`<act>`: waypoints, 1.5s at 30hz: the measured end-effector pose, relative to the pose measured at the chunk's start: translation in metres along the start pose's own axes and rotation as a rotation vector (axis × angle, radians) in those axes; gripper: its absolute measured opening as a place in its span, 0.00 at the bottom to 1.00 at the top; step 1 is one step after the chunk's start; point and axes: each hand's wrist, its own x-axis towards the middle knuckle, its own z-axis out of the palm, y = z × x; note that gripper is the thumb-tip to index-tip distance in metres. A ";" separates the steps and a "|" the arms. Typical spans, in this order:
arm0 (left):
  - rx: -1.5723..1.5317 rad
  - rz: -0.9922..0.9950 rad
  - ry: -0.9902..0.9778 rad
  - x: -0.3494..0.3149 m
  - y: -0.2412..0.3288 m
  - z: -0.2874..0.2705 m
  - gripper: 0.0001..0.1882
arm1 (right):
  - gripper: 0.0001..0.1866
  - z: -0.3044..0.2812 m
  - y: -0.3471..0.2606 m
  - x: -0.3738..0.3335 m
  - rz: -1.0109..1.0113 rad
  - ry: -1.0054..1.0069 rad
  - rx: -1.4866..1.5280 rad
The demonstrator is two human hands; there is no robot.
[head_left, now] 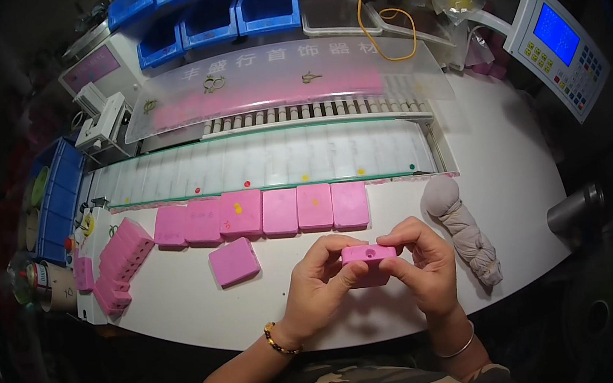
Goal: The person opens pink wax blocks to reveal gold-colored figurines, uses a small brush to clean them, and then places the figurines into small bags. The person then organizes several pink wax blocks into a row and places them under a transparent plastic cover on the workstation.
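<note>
Between both hands, over the front edge of the white table, is a pink rubber mould [358, 254], a flat square block. Its narrow side faces up and shows a small round hole. My left hand [317, 290] pinches its left end with thumb and fingers. On the other end, my right hand [429, 268] grips it the same way. To the left of my hands a single pink mould [235, 262] lies flat on the table. Behind it several more stand side by side in a row [280, 211], some with yellow marks.
A stack of pink moulds [124, 252] stands at the left. Rolled grey cloth [467, 237] lies right of my hands, near a dark metal cylinder [577, 209]. Behind the row is a long machine bed [264, 158] under a clear cover [269, 73]. A control panel [558, 46] stands far right.
</note>
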 end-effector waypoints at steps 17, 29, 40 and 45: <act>1.312 0.317 -0.194 0.068 0.003 -0.025 0.32 | 0.16 -0.046 0.019 -0.036 0.480 0.107 -0.057; 0.029 -0.494 -0.535 0.062 0.007 0.003 0.30 | 0.17 -0.039 0.005 -0.031 0.249 0.266 0.358; 0.089 -0.389 -0.565 0.054 0.009 -0.015 0.46 | 0.17 -0.003 -0.008 -0.006 0.115 0.001 -0.011; -0.424 -0.578 -0.477 0.050 0.014 -0.018 0.54 | 0.17 -0.011 -0.004 -0.002 0.180 0.105 0.417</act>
